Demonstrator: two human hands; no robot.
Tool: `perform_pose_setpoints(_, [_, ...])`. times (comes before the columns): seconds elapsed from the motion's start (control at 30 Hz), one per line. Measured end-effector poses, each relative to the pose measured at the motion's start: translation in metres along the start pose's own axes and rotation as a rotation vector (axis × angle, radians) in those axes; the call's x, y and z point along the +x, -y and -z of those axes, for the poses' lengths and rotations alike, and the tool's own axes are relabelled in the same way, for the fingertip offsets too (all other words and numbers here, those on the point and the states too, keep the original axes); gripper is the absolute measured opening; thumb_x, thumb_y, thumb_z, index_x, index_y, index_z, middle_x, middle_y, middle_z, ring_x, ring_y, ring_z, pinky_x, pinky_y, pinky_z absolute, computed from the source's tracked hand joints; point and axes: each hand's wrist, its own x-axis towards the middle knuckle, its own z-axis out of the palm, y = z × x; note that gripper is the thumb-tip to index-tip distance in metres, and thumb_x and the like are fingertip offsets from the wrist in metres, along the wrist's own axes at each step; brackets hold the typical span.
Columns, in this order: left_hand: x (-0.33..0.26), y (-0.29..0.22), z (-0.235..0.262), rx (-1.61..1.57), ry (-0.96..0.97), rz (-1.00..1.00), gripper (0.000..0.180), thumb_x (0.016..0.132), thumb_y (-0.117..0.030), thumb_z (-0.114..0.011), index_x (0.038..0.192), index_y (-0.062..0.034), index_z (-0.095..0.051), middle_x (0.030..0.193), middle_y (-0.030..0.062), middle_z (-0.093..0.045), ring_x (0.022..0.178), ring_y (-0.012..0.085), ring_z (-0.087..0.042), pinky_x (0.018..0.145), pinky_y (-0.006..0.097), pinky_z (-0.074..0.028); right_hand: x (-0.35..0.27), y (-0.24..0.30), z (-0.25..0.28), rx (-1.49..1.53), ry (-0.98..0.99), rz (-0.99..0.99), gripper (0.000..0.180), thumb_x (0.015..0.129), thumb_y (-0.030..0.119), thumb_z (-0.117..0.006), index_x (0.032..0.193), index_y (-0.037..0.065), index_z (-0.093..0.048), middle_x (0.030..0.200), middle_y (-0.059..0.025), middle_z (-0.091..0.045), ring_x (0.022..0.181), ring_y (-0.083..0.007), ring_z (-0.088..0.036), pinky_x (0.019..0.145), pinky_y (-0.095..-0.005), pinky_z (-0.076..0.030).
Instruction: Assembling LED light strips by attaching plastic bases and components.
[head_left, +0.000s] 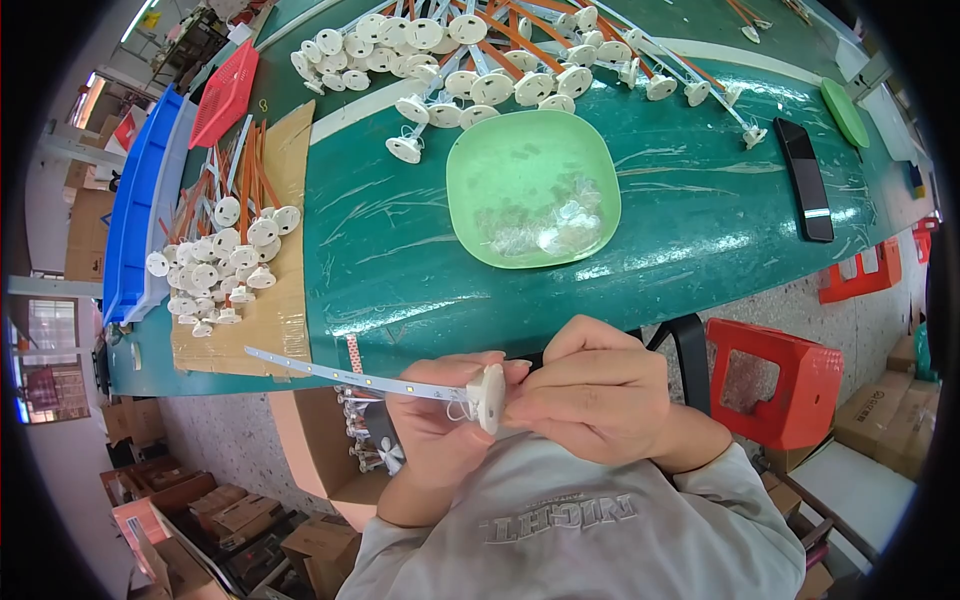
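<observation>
Close to my body, just off the table's near edge, my left hand (445, 425) grips an LED strip assembly by its round white base (489, 398). The narrow LED strip (345, 374) sticks out to the left from that base, and a thin white wire loops beside it. My right hand (590, 392) is closed, its fingertips pressed against the right face of the base; what they pinch, if anything, is hidden. Beyond my hands stands a light green square bowl (470, 150) with small clear plastic pieces (570, 220) in it.
More strip assemblies with round white ends lie heaped at the far side (490, 88) and on a cardboard sheet (290, 160) at left. Blue (140, 210) and red (222, 92) trays stand farther left. A black phone (803, 180) lies right. A red stool (775, 385) stands beside me.
</observation>
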Motion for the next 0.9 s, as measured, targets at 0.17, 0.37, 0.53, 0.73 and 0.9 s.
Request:
perform_pose_setpoints(0.17, [0.004,-0.003,0.010,-0.018,0.089,0.078,0.049,0.073,-0.011,-0.084,0.112,0.0006,-0.057,0.114,0.0222,-0.063,0.104,0.0366,-0.065,0.090,0.047,-0.056,-0.007,-0.004,-0.004,-0.008,0.014,0.057,0.022,0.067,-0.001,-0.077,0.088,0.002,-0.073,0.082,-0.0076,-0.069,0.067,-0.0220,-0.061,0.056,-0.0274,-0.051])
perform_pose_setpoints(0.37, [0.010,-0.007,0.017,-0.027,0.239,0.084,0.050,0.067,-0.006,-0.086,0.108,0.0027,-0.059,0.110,0.0237,-0.063,0.101,0.0401,-0.066,0.087,0.049,-0.056,-0.007,-0.005,-0.003,0.013,0.014,0.126,0.018,0.068,-0.002,-0.076,0.086,0.000,-0.072,0.082,-0.0091,-0.069,0.068,-0.0227,-0.064,0.056,-0.0276,-0.054])
perform_pose_setpoints(0.53, [0.008,-0.005,0.012,-0.037,0.218,0.086,0.051,0.067,-0.009,-0.087,0.108,0.0021,-0.058,0.109,0.0231,-0.063,0.101,0.0401,-0.066,0.089,0.049,-0.056,-0.015,-0.005,-0.008,-0.002,-0.045,0.170,0.019,0.066,-0.002,-0.076,0.084,-0.001,-0.070,0.081,-0.0113,-0.068,0.067,-0.0225,-0.065,0.056,-0.0272,-0.055])
perform_pose_setpoints(0.73, [-0.006,0.006,0.007,-0.046,0.159,0.045,0.053,0.069,-0.014,-0.086,0.112,-0.0013,-0.057,0.113,0.0208,-0.062,0.104,0.0386,-0.064,0.090,0.047,-0.056,-0.024,0.000,-0.017,-0.132,-0.155,0.218,0.021,0.065,-0.007,-0.071,0.085,-0.003,-0.067,0.079,-0.0124,-0.066,0.064,-0.0238,-0.064,0.056,-0.0283,-0.055])
perform_pose_setpoints(0.9, [-0.015,0.014,0.006,-0.030,0.115,0.028,0.052,0.072,-0.016,-0.084,0.114,-0.0033,-0.056,0.118,0.0188,-0.061,0.107,0.0345,-0.064,0.093,0.045,-0.055,-0.029,0.001,-0.021,-0.187,-0.208,0.221,0.021,0.063,-0.009,-0.067,0.083,-0.003,-0.065,0.078,-0.0122,-0.065,0.064,-0.0234,-0.064,0.056,-0.0285,-0.055])
